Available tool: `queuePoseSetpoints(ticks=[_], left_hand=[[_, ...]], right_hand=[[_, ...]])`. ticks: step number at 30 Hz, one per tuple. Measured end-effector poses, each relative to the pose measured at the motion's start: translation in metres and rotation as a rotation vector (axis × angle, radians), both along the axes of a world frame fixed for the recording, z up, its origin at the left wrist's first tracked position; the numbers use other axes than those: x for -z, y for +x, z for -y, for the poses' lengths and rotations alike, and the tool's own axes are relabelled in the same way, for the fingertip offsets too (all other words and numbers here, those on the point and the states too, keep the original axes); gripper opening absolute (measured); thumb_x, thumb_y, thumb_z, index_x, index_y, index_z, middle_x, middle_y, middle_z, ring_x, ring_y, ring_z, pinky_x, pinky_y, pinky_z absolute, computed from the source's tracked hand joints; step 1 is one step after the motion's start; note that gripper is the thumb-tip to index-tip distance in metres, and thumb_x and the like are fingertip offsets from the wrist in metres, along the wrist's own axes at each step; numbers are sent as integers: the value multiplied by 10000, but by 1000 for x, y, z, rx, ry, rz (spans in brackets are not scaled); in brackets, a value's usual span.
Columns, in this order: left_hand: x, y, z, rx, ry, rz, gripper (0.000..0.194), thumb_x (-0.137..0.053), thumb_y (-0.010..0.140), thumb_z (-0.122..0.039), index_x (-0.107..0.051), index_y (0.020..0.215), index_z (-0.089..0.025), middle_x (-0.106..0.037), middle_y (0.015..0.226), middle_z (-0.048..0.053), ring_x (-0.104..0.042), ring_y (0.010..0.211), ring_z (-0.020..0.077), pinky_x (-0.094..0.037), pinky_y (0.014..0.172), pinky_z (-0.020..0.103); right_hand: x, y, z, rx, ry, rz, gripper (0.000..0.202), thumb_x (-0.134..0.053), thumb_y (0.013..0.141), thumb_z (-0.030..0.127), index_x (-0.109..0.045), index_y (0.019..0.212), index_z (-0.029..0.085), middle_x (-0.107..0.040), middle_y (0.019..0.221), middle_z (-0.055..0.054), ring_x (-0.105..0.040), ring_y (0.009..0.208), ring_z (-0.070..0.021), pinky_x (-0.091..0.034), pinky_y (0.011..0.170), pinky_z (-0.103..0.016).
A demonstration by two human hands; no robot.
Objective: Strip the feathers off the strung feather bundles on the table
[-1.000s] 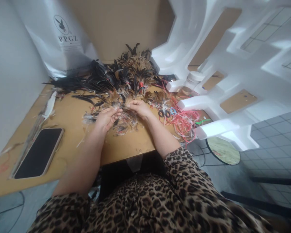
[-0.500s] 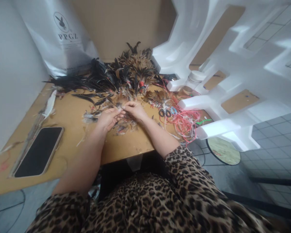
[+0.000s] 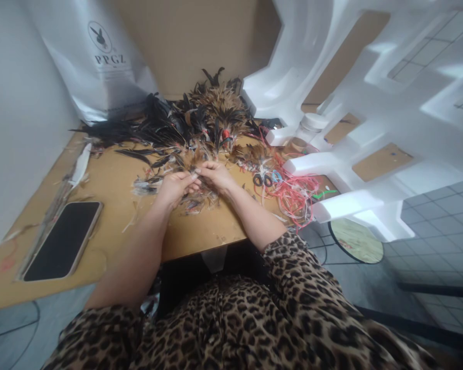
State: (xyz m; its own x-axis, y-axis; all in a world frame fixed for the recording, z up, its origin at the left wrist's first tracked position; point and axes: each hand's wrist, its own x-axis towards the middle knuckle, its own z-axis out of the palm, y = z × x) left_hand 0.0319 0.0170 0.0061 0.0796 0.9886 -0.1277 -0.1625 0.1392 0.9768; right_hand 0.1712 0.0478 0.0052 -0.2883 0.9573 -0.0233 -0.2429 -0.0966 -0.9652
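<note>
My left hand and my right hand meet over the table, thumbs and fingertips pinched close together. Between the fingertips are feathers; their exact number is hidden by the fingers. Just beyond the hands lies a tuft of brown feathers. Under and in front of the fingers, small loose feathers are scattered on the wood. Left of the left hand sits a small heap of grey and dark feathers.
Behind are piles of black feathers and brown feathers. Scissors and tangled pink string lie at right, near a white-lidded jar and white foam packing. A phone rests at left; a silver bag stands behind.
Both hands keep their pinch in nearly the same place. The left hand's lower fingers have shifted slightly, and the view has moved a little.
</note>
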Motion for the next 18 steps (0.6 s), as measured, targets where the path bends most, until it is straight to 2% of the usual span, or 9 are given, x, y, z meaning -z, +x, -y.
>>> queuePoseSetpoints(ticks=[4,8,11,14,18], left_hand=[[-1,0,1,7,-11,20,179,-712,642,-246,-640,617,-85,-632,578,67,-527,448,61,-385,428,155],[-1,-3,-2,-37,11,47,177,-715,646,-244,-645,659,-83,-644,608,68,-534,459,56,-389,433,147],[1,-8,-6,-137,20,107,166,-715,647,-235,-647,689,-89,-663,666,66,-547,487,47,-393,436,131],[2,-11,-9,-196,16,146,157,-704,659,-222,-652,727,-91,-665,670,59,-552,494,47,-396,430,125],[3,-12,-10,-189,26,146,161,-700,661,-223,-656,739,-89,-666,663,55,-552,489,46,-400,425,124]], right_hand=[[-4,0,2,-9,8,20,270,-716,578,340,-532,649,156,-480,497,73,-390,449,-35,-293,461,-168],[-13,18,-2,34,156,193,234,-671,621,348,-622,718,140,-598,635,21,-492,578,-65,-386,576,-189],[-18,41,-10,159,298,450,196,-625,651,317,-640,693,126,-601,637,10,-490,601,-81,-387,605,-203],[-19,59,-14,133,350,786,176,-593,661,279,-623,601,117,-545,555,10,-459,560,-85,-350,567,-207],[-16,57,-12,148,382,1118,150,-552,683,234,-621,601,129,-556,553,-15,-470,549,-101,-326,551,-223]])
